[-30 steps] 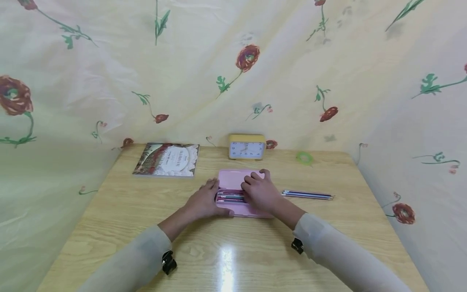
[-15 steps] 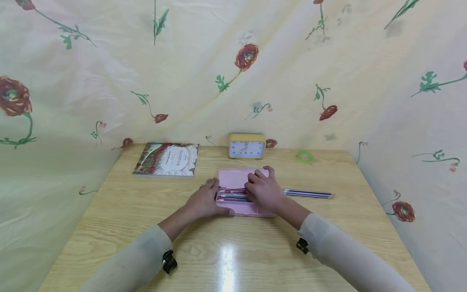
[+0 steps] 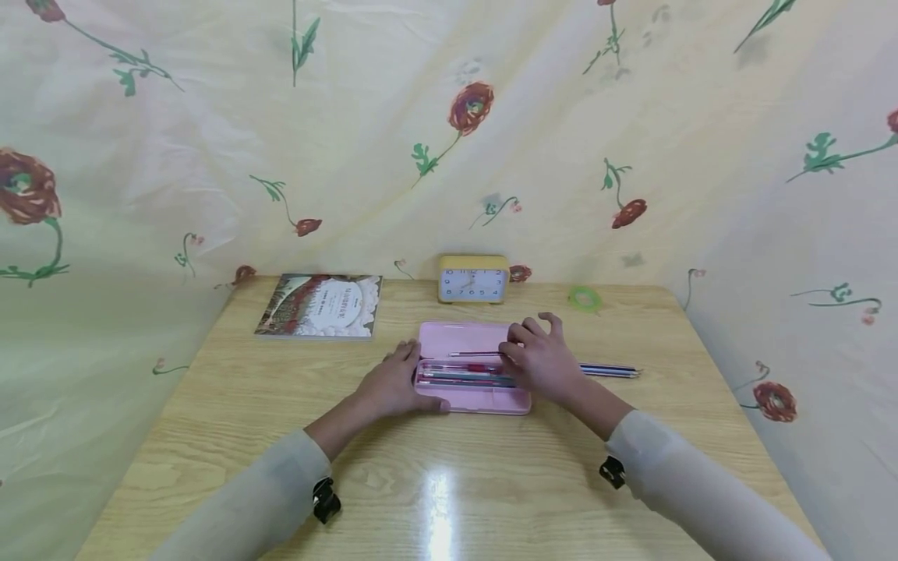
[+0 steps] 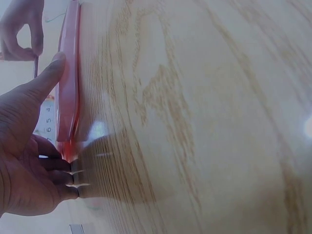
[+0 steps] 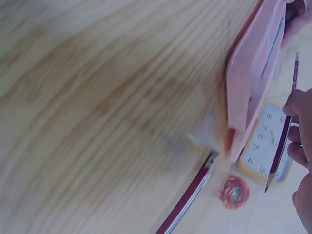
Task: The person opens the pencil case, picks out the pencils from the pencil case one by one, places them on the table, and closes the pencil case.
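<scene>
A pink pencil case point(image 3: 473, 400) lies on the table with its lid point(image 3: 456, 335) folded back. Several pencils and pens point(image 3: 456, 379) lie inside it. My left hand point(image 3: 393, 384) holds the case by its left end, thumb along the near side and fingers at the end. Above the case my right hand point(image 3: 543, 358) pinches a dark red pencil point(image 3: 471, 354). The right wrist view shows this pencil point(image 5: 295, 73) with its sharpened tip downward and its other end upward in the picture. To the right of the case lie loose striped pencils point(image 3: 610, 370).
A yellow alarm clock point(image 3: 473, 279) stands behind the case. At the back left lies a booklet point(image 3: 323, 306). A roll of green tape point(image 3: 584, 298) lies at the back right. Flower-printed cloth point(image 3: 351, 156) hangs behind the wooden table point(image 3: 379, 483).
My right hand has risen out of the case and moved right, lifting a pencil with it. The left hand stays at the case's left end.
</scene>
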The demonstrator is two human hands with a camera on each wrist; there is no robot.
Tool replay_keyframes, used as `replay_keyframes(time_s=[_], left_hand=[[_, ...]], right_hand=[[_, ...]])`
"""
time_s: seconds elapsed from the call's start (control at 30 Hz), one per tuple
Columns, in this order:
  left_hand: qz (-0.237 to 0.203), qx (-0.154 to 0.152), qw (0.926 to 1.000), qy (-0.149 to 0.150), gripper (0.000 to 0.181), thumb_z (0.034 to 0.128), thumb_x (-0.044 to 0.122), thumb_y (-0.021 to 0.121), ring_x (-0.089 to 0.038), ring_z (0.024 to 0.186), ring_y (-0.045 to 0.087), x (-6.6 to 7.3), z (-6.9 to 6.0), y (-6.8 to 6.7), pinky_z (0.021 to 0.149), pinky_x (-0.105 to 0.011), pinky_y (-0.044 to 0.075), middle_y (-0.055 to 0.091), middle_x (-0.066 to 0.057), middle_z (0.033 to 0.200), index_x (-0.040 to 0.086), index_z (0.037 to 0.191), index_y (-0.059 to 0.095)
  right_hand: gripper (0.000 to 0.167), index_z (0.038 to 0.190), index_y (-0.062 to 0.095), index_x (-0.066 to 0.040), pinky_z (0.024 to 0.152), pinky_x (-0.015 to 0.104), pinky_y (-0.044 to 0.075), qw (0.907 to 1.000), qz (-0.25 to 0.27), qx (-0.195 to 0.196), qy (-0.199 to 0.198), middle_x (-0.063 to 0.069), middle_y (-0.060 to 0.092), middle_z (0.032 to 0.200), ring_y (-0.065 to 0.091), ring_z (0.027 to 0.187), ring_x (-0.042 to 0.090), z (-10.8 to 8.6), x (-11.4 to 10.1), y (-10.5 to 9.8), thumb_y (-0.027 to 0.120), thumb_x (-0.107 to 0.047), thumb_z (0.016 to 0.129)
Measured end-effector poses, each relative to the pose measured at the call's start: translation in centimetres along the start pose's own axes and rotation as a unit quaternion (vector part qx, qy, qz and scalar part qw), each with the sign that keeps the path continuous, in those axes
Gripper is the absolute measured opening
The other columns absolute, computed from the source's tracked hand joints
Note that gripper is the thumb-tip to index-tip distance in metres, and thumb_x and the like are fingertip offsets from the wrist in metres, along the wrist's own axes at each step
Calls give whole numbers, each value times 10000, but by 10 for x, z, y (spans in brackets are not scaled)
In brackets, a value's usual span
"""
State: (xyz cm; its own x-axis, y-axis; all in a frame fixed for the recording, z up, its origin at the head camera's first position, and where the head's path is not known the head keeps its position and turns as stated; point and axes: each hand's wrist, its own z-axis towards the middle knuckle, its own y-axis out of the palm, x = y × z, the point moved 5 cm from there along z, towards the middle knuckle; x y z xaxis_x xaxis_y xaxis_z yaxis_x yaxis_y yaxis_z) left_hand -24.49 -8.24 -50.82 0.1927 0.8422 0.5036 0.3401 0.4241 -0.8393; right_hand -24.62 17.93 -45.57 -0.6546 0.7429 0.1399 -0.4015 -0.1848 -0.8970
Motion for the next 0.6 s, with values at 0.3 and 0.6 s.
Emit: replay_keyframes(time_s=[0.3,0.6], left_hand=[[-22,12,10000,0,1401,758,777,893,-481,1691,250,2,-1,-1,1335,-641,343,209,-161,1853,38,1756,245],[-11,24,10000,-19,1394,759,774,893,-485,1688,255,2,-2,-1,1330,-648,349,208,-154,1855,49,1758,246]], right_hand=[[136,968,839,-160,1049,776,468,9996,154,155,161,3,662,931,592,925,263,-25,25,-4,929,-148,867],[172,932,808,-164,967,807,483,9982,235,530,133,-3,658,879,581,852,256,-62,49,-9,936,-93,841]])
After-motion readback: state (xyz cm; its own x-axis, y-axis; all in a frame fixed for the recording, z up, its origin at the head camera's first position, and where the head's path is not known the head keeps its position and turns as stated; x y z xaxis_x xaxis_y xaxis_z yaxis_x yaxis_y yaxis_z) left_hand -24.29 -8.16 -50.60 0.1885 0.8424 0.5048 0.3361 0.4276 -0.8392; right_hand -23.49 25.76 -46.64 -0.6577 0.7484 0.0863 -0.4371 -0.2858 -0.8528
